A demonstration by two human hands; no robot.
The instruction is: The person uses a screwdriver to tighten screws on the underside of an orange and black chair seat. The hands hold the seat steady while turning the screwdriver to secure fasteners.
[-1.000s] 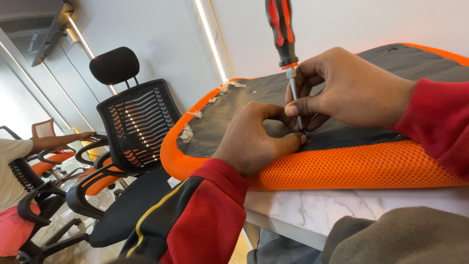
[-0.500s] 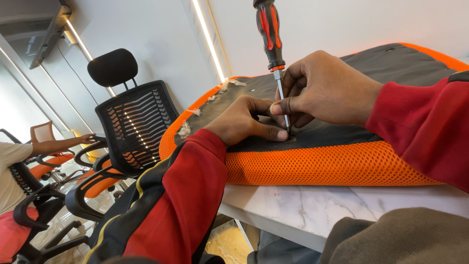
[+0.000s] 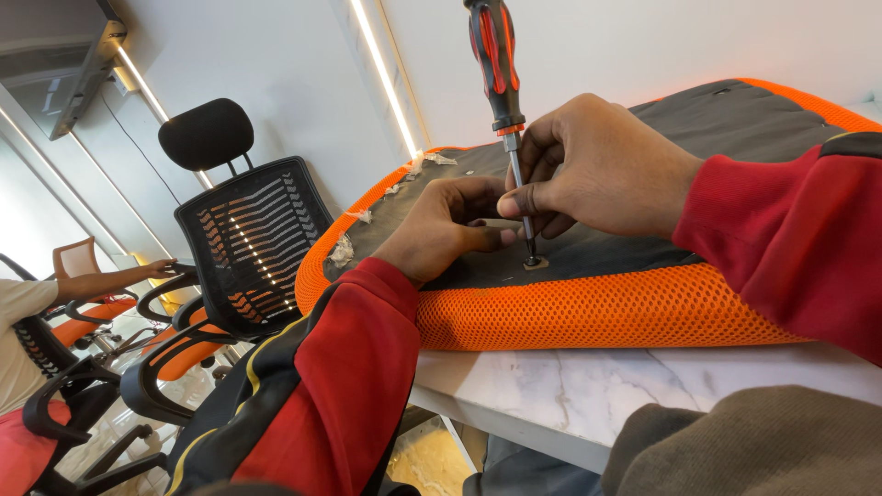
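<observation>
An orange mesh chair seat lies upside down on a white marble table, its dark grey underside facing up. A red and black screwdriver stands upright with its tip on a screw with a washer near the seat's front edge. My right hand pinches the metal shaft between fingers and thumb. My left hand rests on the grey underside just left of the tip, its fingertips touching the shaft. Both sleeves are red.
A black mesh office chair with a headrest stands to the left, with orange-seated chairs behind it. Another person's arm reaches toward a chair at the far left. The table's front edge runs below the seat. White walls carry lit strips.
The view has shifted slightly. My left hand has slid left and opened a little, uncovering the screw. The screwdriver stays upright on the same spot.
</observation>
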